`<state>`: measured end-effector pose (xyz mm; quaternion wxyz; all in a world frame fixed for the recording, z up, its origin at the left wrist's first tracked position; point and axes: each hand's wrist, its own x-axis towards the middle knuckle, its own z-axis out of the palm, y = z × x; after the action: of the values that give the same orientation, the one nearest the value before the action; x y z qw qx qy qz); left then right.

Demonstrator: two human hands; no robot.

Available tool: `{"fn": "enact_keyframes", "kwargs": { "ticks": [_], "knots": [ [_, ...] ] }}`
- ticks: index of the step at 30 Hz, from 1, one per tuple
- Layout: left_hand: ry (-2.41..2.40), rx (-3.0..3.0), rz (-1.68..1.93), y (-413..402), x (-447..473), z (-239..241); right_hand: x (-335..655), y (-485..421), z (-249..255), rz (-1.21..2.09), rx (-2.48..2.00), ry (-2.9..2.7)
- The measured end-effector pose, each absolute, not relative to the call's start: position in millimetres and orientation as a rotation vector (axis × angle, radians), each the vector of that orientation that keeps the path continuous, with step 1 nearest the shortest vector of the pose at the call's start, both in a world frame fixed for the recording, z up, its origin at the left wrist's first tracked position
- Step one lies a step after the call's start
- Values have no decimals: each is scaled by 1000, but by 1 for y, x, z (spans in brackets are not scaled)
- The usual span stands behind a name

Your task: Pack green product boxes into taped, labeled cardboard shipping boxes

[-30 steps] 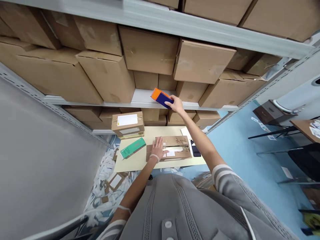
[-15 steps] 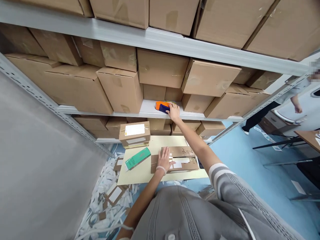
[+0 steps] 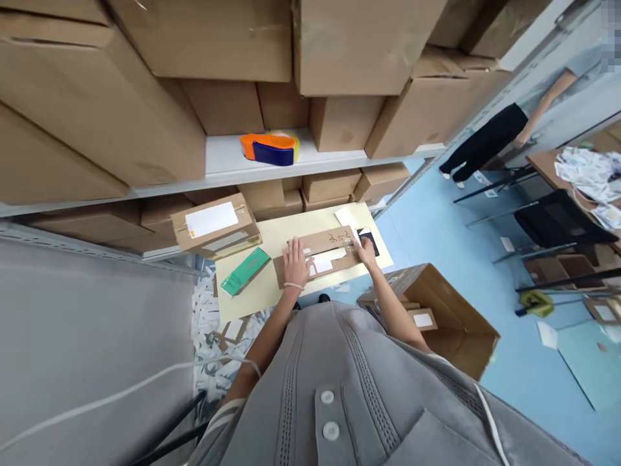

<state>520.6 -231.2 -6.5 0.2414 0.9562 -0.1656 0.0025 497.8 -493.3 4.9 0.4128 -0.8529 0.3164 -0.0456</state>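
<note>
A flat brown cardboard parcel (image 3: 326, 252) with a white label lies on the pale yellow tabletop (image 3: 252, 301). My left hand (image 3: 295, 262) rests flat on its left end, fingers spread. My right hand (image 3: 366, 251) lies on its right end, close to a dark phone (image 3: 371, 237); its fingers look extended. An orange and blue tape dispenser (image 3: 269, 148) sits alone on the grey shelf (image 3: 228, 165) above, with no hand on it.
A green packet (image 3: 244, 270) and a labelled brown box (image 3: 213, 225) sit left of the parcel. Stacked cartons fill the shelves. An open carton (image 3: 439, 314) stands on the blue floor at right. Paper scraps litter the floor at left. Another person (image 3: 504, 120) stands far right.
My right hand let go of the orange and blue dispenser on the shelf and came down onto the parcel's right end. The view swung left and lower. My left hand stayed on the parcel.
</note>
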Motion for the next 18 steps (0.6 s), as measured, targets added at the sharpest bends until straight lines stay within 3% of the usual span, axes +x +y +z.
{"fn": "enact_keyframes", "kwargs": {
  "ticks": [7, 12, 18],
  "knots": [
    [242, 2290, -125, -240, 502, -6, 481, -480, -14, 8, -1980, 747],
    [385, 2101, -257, -240, 504, -11, 487, -476, -17, 6, -2109, 752],
    [369, 2020, -98, -241, 509, -19, 488, -476, -23, 46, -2181, 769]
  ]
}}
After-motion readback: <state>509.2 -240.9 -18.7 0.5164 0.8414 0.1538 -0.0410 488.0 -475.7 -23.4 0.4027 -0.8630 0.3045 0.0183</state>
